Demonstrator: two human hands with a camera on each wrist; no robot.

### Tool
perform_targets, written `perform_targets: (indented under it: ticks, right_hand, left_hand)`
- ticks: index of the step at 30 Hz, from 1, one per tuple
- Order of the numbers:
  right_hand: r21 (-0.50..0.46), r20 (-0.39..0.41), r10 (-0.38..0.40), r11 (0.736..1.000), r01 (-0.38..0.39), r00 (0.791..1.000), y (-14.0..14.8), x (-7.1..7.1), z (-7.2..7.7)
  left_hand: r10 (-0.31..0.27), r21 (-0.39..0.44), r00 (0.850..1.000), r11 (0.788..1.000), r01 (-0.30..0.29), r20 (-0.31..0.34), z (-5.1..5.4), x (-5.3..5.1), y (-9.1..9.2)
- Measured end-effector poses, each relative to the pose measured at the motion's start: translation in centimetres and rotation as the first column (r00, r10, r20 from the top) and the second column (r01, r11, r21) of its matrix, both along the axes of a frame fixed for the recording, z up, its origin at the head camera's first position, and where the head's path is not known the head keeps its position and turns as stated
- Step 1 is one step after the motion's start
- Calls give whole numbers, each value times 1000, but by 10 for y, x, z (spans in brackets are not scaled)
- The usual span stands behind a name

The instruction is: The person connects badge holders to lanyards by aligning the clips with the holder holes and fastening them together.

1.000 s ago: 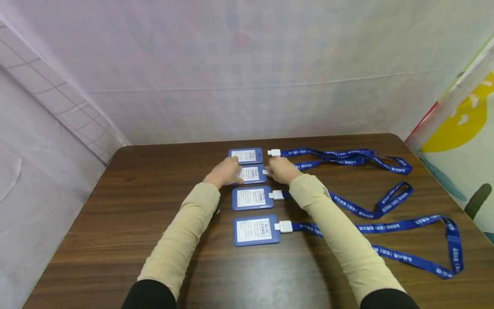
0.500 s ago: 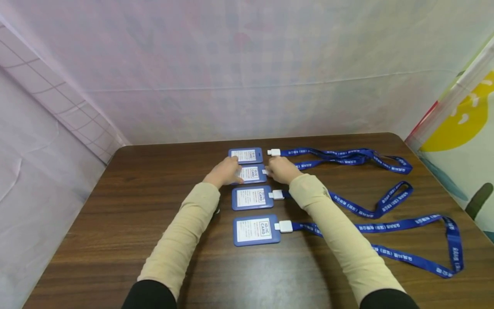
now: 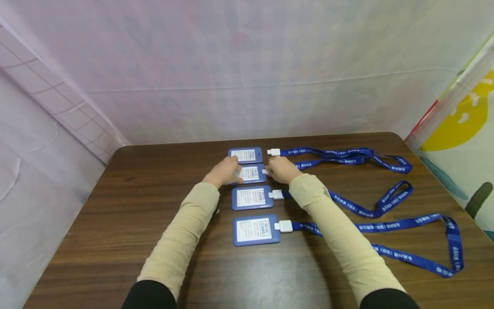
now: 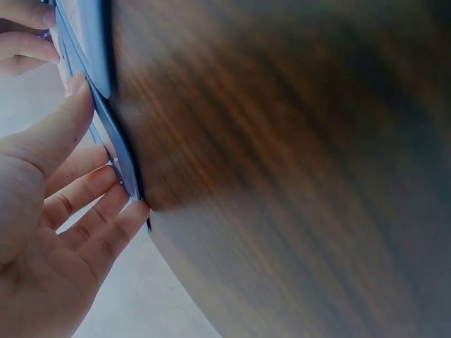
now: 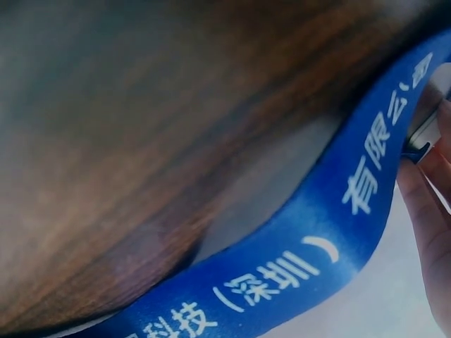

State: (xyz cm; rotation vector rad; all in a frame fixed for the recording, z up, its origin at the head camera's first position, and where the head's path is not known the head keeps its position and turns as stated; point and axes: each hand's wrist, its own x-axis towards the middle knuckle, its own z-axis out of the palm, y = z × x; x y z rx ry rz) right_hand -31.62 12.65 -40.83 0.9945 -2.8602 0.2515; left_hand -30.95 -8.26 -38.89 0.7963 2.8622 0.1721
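Blue ID card holders lie in a column on the brown table. My left hand [image 3: 225,171] grips the second card holder [image 3: 251,173] from the back, thumb on its near edge. In the left wrist view, the fingers reach the edge of that holder [image 4: 127,158]. At its right end, my right hand [image 3: 283,169] pinches the white clip [image 3: 264,172], largely hidden by the fingers. The clip's blue lanyard [image 5: 310,232] curves across the right wrist view. The rearmost card holder [image 3: 245,155] sits just apart from its white clip [image 3: 274,152].
Nearer lie the third card holder [image 3: 252,198] and the front card holder [image 3: 256,230], each joined to a white clip. Blue lanyards [image 3: 455,249] spread rightward, partly under the right sleeve [image 3: 339,231]. A pale cloth wall [image 3: 239,107] stands behind the table [image 3: 127,223].
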Motion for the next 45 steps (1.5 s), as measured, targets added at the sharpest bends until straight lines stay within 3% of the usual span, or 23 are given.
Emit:
perform_targets:
  ticks: [8,14,24,31,36,41,45]
  right_hand:
    - [-1,-34,107,994,-107,994,4,-4,-2]
    - [-15,-4,110,994,-110,994,4,-2,1]
    - [-84,4,45,995,-44,999,11,3,1]
    - [-73,24,5,997,-4,1000,15,1,9]
    - [-43,62,-37,998,39,997,17,-6,18]
    - [-17,113,-132,991,135,985,21,-18,25]
    - [22,117,-161,987,160,980,22,-26,30]
  left_hand:
    - [32,95,998,995,-36,46,0,-1,-4]
    - [42,141,997,989,-50,60,0,-1,-6]
    - [42,184,999,982,-47,29,-2,3,-13]
    - [43,178,999,983,-41,-5,1,5,-16]
    - [35,204,999,979,-28,-32,4,6,-18]
    - [55,215,998,975,-49,-20,7,9,-20]
    - [75,202,997,977,-71,-8,12,11,-21]
